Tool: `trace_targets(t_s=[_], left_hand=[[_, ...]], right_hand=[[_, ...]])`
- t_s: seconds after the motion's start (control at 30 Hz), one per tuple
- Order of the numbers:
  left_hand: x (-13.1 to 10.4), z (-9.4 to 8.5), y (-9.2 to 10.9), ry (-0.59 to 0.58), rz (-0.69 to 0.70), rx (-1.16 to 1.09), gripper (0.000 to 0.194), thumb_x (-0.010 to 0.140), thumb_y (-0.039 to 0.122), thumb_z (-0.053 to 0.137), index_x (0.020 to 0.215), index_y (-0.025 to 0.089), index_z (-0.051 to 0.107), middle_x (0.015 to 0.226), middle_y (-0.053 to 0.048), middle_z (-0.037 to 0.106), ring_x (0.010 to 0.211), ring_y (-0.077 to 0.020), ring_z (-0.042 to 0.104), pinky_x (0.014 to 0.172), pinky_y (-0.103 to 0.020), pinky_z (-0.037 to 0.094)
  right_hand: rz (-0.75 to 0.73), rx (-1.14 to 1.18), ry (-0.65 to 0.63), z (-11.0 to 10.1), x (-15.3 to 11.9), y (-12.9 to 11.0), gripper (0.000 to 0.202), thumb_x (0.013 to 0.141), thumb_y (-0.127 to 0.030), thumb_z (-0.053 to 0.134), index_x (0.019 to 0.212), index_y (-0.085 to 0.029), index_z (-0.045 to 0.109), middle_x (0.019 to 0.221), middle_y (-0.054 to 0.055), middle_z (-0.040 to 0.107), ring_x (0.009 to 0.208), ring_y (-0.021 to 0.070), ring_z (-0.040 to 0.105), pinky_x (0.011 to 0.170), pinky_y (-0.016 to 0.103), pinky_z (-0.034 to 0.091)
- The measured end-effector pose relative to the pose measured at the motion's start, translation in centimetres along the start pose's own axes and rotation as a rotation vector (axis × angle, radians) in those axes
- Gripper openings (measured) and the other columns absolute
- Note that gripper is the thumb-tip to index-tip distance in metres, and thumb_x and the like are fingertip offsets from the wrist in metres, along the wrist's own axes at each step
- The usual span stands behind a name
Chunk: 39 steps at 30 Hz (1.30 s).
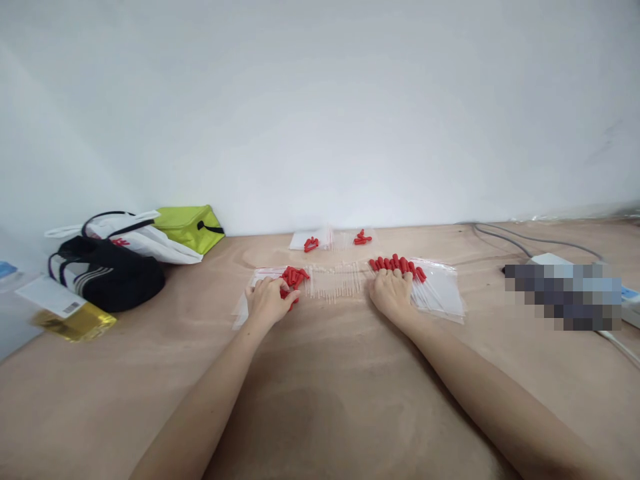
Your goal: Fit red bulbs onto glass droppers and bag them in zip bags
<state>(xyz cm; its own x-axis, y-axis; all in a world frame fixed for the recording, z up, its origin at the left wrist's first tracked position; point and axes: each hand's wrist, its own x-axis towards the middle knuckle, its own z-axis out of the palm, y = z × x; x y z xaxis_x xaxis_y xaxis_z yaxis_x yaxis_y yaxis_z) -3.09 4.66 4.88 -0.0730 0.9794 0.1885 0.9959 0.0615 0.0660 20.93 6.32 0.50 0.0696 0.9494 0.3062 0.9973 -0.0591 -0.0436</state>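
My left hand (269, 299) reaches over a pile of red rubber bulbs (295, 276), its thumb and fingers apart around some of them. The pile lies on a clear zip bag (242, 315). Knuckles up, my right hand (393, 292) rests with curled fingers against a row of droppers (421, 274), thin clear tubes capped with red bulbs. These lie on another clear zip bag (447, 288). What the right fingertips hold is hidden beneath the hand. Between both hands, several bare thin clear tubes (334, 283) lie side by side on the wooden table (320, 387).
Near the wall, two small groups of red bulbs (311, 245) lie on clear bags. At left are a black bag (123, 280), a white bag (170, 248), a lime-green bag (187, 225) and a gold packet (83, 325). Grey cables (515, 243) and a white box (550, 260) are at right.
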Motion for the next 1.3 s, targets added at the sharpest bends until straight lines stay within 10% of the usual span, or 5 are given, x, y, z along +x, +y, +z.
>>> trace_targets(t_s=[0.4,0.63,0.83,1.17,1.3], left_hand=[[-1.7,0.5,2.4,0.280,0.238,-0.075,0.009,0.071,0.026,0.056,0.066,0.019,0.060,0.080,-0.005,0.059,0.085,-0.0248,0.051,0.075,-0.040,0.033],[-4.9,2.0,5.8,0.127,0.591,-0.398,0.007,0.075,0.016,0.049,0.074,0.017,0.056,0.079,-0.004,0.057,0.078,-0.0182,0.052,0.070,-0.031,0.042],[-4.6,4.9,5.9,0.086,0.610,-0.550,0.029,0.077,0.026,0.055,0.104,0.015,0.056,0.105,-0.010,0.053,0.097,-0.0213,0.050,0.083,-0.036,0.042],[-4.6,4.4,6.3,0.086,0.583,-0.511,0.010,0.081,0.022,0.052,0.083,0.021,0.062,0.086,-0.002,0.063,0.085,-0.0194,0.053,0.078,-0.035,0.038],[-4.7,4.2,6.4,0.068,0.554,-0.485,0.007,0.082,0.021,0.052,0.083,0.021,0.059,0.083,0.000,0.065,0.082,-0.0182,0.055,0.078,-0.036,0.034]], right_hand=[[-0.451,0.406,0.201,0.6,-5.9,3.6,0.025,0.081,-0.007,0.028,0.087,-0.015,0.050,0.077,0.006,0.058,0.074,0.0161,0.050,0.079,0.032,0.027],[-0.517,0.393,0.173,0.7,-6.4,4.8,0.040,0.075,0.002,0.029,0.103,-0.015,0.052,0.089,0.008,0.058,0.083,0.0169,0.052,0.079,0.032,0.030],[-0.544,0.448,0.130,0.3,-6.3,3.8,0.021,0.085,-0.016,0.037,0.088,-0.018,0.058,0.079,0.004,0.058,0.075,0.0141,0.054,0.075,0.030,0.030],[-0.530,0.327,0.113,-0.6,-6.5,3.4,0.047,0.081,-0.049,0.043,0.115,-0.017,0.047,0.084,0.008,0.054,0.077,0.0191,0.051,0.066,0.030,0.030],[-0.546,0.329,0.122,-0.6,-6.5,3.3,0.029,0.088,-0.038,0.034,0.094,-0.022,0.058,0.079,0.004,0.053,0.073,0.0149,0.050,0.065,0.028,0.026]])
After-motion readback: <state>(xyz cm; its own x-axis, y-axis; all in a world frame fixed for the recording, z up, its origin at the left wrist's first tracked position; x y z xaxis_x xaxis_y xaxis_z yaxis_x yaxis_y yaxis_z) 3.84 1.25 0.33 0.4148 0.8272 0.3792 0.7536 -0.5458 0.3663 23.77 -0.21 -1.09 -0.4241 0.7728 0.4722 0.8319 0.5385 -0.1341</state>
